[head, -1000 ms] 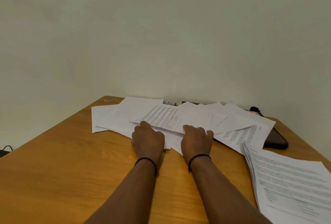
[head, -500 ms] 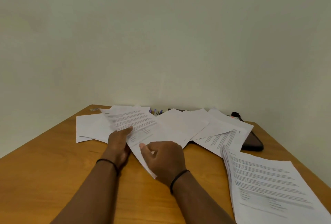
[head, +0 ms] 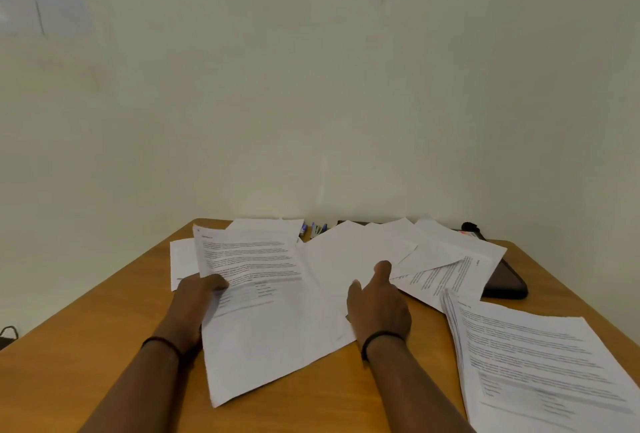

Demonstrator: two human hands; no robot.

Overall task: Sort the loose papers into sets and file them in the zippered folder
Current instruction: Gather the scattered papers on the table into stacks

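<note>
Over table [head: 86,346], held sheet [head: 263,311] lengthwise, top wallward

I am lifting the printed sheet [head: 252,297] off the pile with my left hand [head: 197,297], drawing it toward me, while my right hand [head: 377,304] is now reaching onto the spread papers [head: 360,252].

On the tabletop [head: 86,328], a printed sheet [head: 256,311] lies between the left hand [head: 197,297] and right hand [head: 377,304]. Loose papers [head: 374,249] spread beyond the right hand; a stack [head: 540,363] sits to its right, the folder [head: 505,280] behind that stack.
</note>
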